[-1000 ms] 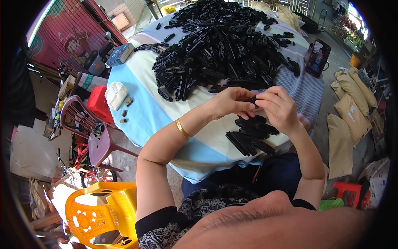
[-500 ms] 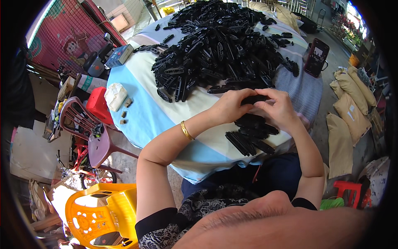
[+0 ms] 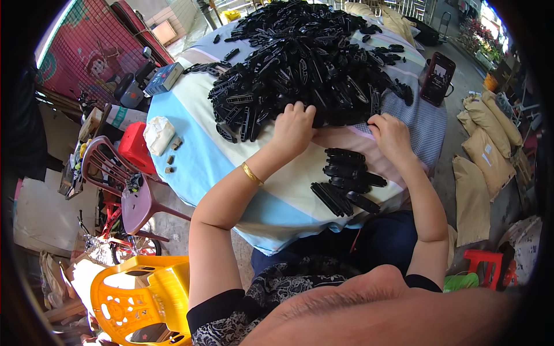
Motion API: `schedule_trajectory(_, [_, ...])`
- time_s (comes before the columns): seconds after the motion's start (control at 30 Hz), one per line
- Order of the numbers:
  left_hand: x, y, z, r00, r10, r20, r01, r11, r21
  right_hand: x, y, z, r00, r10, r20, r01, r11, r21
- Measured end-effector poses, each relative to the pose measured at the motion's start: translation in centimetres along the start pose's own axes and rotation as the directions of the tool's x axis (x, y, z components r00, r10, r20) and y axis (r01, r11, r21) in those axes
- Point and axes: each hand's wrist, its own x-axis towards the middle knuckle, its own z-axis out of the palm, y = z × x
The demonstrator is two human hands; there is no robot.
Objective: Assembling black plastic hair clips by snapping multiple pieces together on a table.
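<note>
A big heap of long, narrow black plastic pieces (image 3: pixel 300 63) covers the far half of a cloth-covered table (image 3: pixel 208 167). At its near edge, my left hand (image 3: pixel 294 130) reaches in with bent, closed fingers; whatever they grip is hidden among the dark pieces. Just right of it, by the heap's near right edge, my right hand (image 3: pixel 391 137) has thumb and fingers drawn together, and anything between them is too small to tell. Closer to me lies a small group of neatly laid black pieces (image 3: pixel 346 173), some stacked, some side by side, with neither hand on it.
A phone (image 3: pixel 437 79) stands propped at the table's right, before a cup. On the left are a blue box (image 3: pixel 164 78), a crumpled white bag (image 3: pixel 158 135) and small brown bits. Chairs, a yellow one (image 3: pixel 138 300) included, stand left; tan sacks (image 3: pixel 487 158) lie right.
My hands were together over the small group, around a black piece. They have moved apart and away from me: the left up to the heap, the right slightly right. The group now shows an additional piece.
</note>
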Motion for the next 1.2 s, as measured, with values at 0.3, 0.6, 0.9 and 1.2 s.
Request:
schedule_trajectory(0.3, [0.0, 0.3, -0.3, 1.000, 0.006, -0.006, -0.007, 0.997, -0.079, -0.2, 0.3, -0.7, 0.996, 0.079, 0.041, -0.078, 0.996, -0.033])
schedule_trajectory(0.6, [0.8, 0.8, -0.7, 0.874, -0.031, 0.485, 0.486, 0.024, -0.874, 0.1, -1.4, -2.2, 0.974, -0.050, -0.220, 0.075, 0.991, 0.107])
schedule_trajectory(0.9, [-0.1, 2.8, 0.2, 0.858, 0.102, 0.503, 0.470, -0.551, -0.690, -0.7, -5.0, -1.2, 0.984, 0.166, 0.064, -0.157, 0.641, 0.751])
schedule_trajectory(1.2, [-0.2, 3.1, 0.4, 0.877, 0.040, 0.479, 0.438, -0.475, -0.763, -0.5, -5.6, -2.4, 0.979, 0.147, -0.138, -0.003, 0.696, 0.718])
